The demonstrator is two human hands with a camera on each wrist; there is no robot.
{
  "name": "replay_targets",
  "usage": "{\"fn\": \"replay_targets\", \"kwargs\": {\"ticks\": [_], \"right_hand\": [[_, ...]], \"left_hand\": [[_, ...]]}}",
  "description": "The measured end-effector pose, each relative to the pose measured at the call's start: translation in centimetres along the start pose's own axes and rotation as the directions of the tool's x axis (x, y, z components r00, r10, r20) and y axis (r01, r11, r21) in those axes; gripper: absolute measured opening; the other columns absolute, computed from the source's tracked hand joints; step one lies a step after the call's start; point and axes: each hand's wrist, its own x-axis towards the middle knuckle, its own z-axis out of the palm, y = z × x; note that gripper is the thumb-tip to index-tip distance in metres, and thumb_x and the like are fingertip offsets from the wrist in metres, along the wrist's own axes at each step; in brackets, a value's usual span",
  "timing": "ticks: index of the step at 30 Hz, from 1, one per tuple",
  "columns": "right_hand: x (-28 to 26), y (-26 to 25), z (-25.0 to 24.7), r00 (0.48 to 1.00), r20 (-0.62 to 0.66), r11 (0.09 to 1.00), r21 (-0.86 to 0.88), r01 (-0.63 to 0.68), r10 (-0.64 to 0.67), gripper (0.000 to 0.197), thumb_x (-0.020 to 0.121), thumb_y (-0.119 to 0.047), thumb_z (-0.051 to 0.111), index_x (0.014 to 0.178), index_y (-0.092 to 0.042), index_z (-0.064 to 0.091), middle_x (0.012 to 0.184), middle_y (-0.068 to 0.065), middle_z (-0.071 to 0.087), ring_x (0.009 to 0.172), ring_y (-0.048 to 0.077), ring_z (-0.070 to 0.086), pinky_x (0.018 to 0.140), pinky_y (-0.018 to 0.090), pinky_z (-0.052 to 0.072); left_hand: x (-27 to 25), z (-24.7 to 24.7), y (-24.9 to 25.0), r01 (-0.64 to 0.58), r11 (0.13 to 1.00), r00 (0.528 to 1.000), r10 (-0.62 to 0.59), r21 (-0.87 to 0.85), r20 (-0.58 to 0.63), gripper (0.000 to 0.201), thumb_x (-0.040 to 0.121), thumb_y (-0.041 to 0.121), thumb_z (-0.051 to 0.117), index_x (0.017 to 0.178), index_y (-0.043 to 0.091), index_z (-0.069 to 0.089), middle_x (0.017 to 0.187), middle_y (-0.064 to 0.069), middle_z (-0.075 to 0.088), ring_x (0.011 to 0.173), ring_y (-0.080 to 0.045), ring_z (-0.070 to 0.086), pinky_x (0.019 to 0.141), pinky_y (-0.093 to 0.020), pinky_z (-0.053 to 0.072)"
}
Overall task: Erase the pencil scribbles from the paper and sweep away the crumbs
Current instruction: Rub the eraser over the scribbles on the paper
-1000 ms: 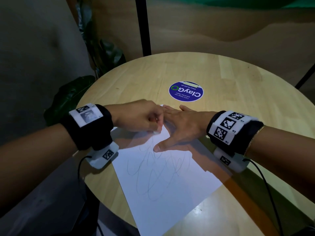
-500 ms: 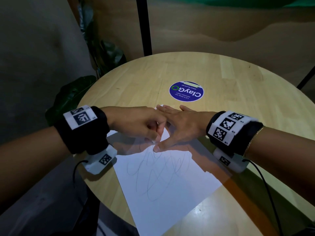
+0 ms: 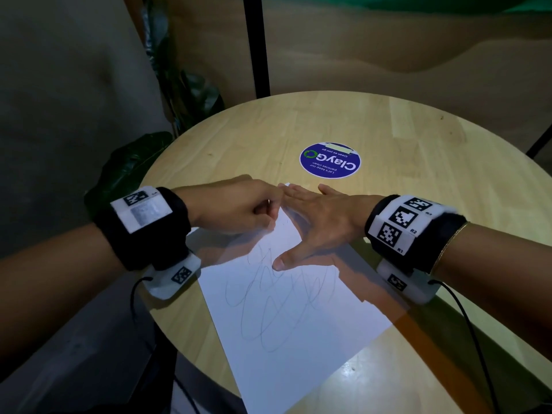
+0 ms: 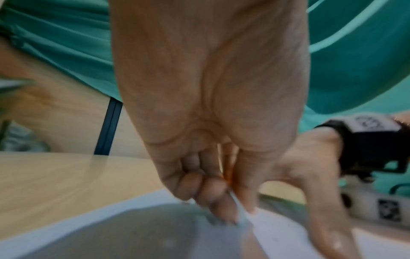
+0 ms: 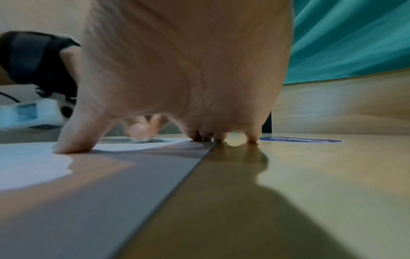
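Observation:
A white sheet of paper [image 3: 298, 354] lies on the round wooden table [image 3: 418, 138], with grey pencil scribbles [image 3: 268, 309] across its middle. My left hand [image 3: 239, 207] is curled over the paper's far end. It pinches a small white eraser [image 4: 240, 210] between thumb and fingers, tip down on the sheet. From the right wrist view the eraser [image 5: 142, 139] touches the paper [image 5: 26, 166]. My right hand [image 3: 322, 216] lies flat with spread fingers on the paper's far right edge, thumb [image 5: 73, 140] pressed onto the sheet beside the scribbles.
A round blue sticker [image 3: 330, 160] sits on the table just beyond the hands. A black post [image 3: 257, 46] and a dark leafy plant [image 3: 128, 168] stand behind the table's left edge. The paper's near corner overhangs the table's front edge.
My left hand has rubbed the eraser in short strokes, sliding a little toward me and back. The right hand has stayed flat in place.

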Motion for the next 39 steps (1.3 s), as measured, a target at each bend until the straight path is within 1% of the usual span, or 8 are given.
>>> {"fn": "replay_targets", "kwargs": {"ticks": [3, 12, 16, 19, 24, 29, 33, 39], "right_hand": [[-0.3, -0.2, -0.1, 1.0, 0.009, 1.0, -0.025, -0.015, 0.015, 0.143, 0.067, -0.102, 0.056, 0.169, -0.032, -0.016, 0.174, -0.019, -0.025, 0.156, -0.003, -0.028, 0.131, 0.049, -0.013], [-0.6, -0.6, -0.2, 1.0, -0.007, 0.999, -0.027, -0.018, 0.018, 0.14, 0.071, -0.099, 0.058, 0.171, -0.028, -0.011, 0.175, -0.017, -0.021, 0.158, -0.001, -0.024, 0.131, 0.048, -0.012], [-0.5, -0.5, -0.4, 0.999, -0.036, 1.0, 0.018, -0.004, 0.004, 0.126, 0.07, -0.099, 0.059, 0.168, -0.048, -0.003, 0.177, -0.012, -0.018, 0.16, 0.003, -0.022, 0.131, 0.053, -0.01], [-0.7, -0.7, -0.6, 1.0, -0.023, 1.0, 0.015, 0.001, 0.0, 0.11, 0.075, -0.095, 0.059, 0.163, -0.061, 0.002, 0.178, -0.008, -0.017, 0.161, 0.007, -0.022, 0.129, 0.061, -0.01], [-0.3, -0.5, -0.7, 0.993, -0.112, 0.996, -0.075, 0.038, -0.047, 0.11, 0.08, -0.094, 0.054, 0.169, -0.047, 0.01, 0.178, -0.011, -0.019, 0.163, 0.012, -0.015, 0.131, 0.056, -0.005], [-0.3, -0.3, -0.6, 0.987, -0.14, 0.997, 0.006, 0.079, -0.078, 0.088, 0.081, -0.087, 0.064, 0.151, -0.039, 0.045, 0.169, -0.015, 0.031, 0.154, 0.024, 0.031, 0.127, 0.047, 0.024], [0.4, 0.2, -0.3, 0.987, -0.097, 0.991, 0.027, 0.131, -0.128, 0.095, 0.074, -0.095, 0.058, 0.157, -0.06, 0.028, 0.177, -0.019, 0.012, 0.163, 0.013, 0.013, 0.132, 0.05, 0.009], [0.2, 0.1, -0.2, 0.999, -0.038, 0.998, 0.053, 0.039, -0.037, 0.104, 0.054, -0.106, 0.061, 0.146, -0.073, 0.024, 0.175, -0.027, -0.006, 0.166, 0.026, 0.002, 0.131, 0.057, 0.009]], "left_hand": [[-0.5, 0.2, 0.9, -0.003, 0.994, 0.98, 0.024, -0.106, 0.199, 0.01, 0.099, 0.022, 0.074, 0.09, 0.023, 0.07, 0.088, 0.0, 0.079, 0.082, -0.014, 0.071, 0.079, -0.033, 0.056], [-1.1, 0.3, 0.7, -0.004, 0.99, 0.98, 0.032, -0.142, 0.195, 0.008, 0.1, 0.021, 0.074, 0.094, 0.018, 0.069, 0.091, 0.001, 0.08, 0.084, -0.016, 0.073, 0.081, -0.036, 0.057], [-0.8, 0.4, -0.1, -0.021, 1.0, 1.0, 0.02, -0.014, -0.017, 0.005, 0.1, 0.027, 0.072, 0.097, 0.025, 0.069, 0.09, 0.005, 0.077, 0.087, -0.009, 0.069, 0.082, -0.037, 0.058], [-1.3, 0.7, 0.3, -0.046, 0.992, 0.993, 0.059, -0.12, 0.104, 0.005, 0.101, 0.023, 0.073, 0.097, 0.021, 0.071, 0.093, 0.003, 0.08, 0.084, -0.009, 0.071, 0.08, -0.031, 0.058], [-0.9, 0.2, -0.5, 0.0, 1.0, 0.999, 0.0, -0.013, -0.037, 0.003, 0.1, 0.029, 0.072, 0.098, 0.028, 0.072, 0.091, 0.012, 0.076, 0.085, -0.002, 0.067, 0.076, -0.027, 0.052], [-0.9, 0.5, -0.1, 0.004, 0.987, 0.993, 0.015, -0.163, 0.116, 0.001, 0.1, 0.022, 0.074, 0.101, 0.022, 0.074, 0.085, 0.012, 0.078, 0.078, -0.003, 0.069, 0.068, -0.02, 0.052], [-0.6, 0.1, -1.0, 0.021, 0.998, 0.997, -0.026, -0.062, -0.077, 0.003, 0.099, 0.027, 0.073, 0.098, 0.028, 0.071, 0.081, 0.014, 0.071, 0.077, 0.006, 0.062, 0.068, -0.018, 0.042], [-0.6, 0.4, -0.4, -0.025, 0.994, 0.999, 0.028, -0.11, 0.031, 0.003, 0.1, 0.022, 0.073, 0.1, 0.025, 0.074, 0.077, 0.014, 0.073, 0.072, 0.005, 0.062, 0.066, -0.014, 0.044]]}}
